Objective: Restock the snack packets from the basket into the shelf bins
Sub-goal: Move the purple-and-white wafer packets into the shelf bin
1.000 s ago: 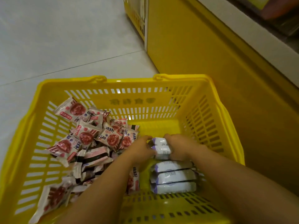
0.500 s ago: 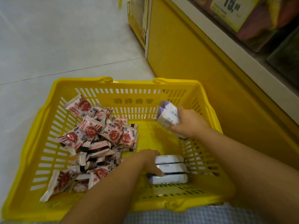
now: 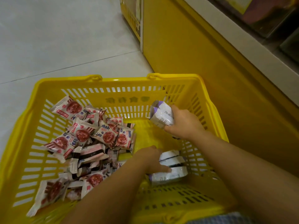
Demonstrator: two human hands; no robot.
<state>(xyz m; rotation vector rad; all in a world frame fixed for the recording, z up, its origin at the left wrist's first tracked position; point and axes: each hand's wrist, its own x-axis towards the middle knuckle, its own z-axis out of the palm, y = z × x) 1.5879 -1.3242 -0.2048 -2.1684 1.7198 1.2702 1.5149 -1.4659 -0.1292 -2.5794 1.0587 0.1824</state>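
Note:
A yellow slotted basket [image 3: 48,88] stands on the floor beside a yellow shelf base. Its left half holds a heap of several red-and-white snack packets [image 3: 84,135]. My right hand [image 3: 184,125] grips two white-and-purple packets [image 3: 161,115], lifted above the basket's right side. My left hand [image 3: 153,159] reaches down at the basket's right front, its fingers laid on a stack of white-and-purple packets [image 3: 171,173] lying there. Whether it grips the stack is hidden by the hand itself.
The yellow shelf base [image 3: 202,62] rises right of the basket, with a white shelf edge [image 3: 242,42] and dark shelf bins [image 3: 275,18] above at the top right. Pale floor tiles [image 3: 56,38] spread to the left and behind.
My right hand lifted two white-and-purple packets out of the stack and holds them raised. My left hand moved down onto the remaining stack at the basket's front.

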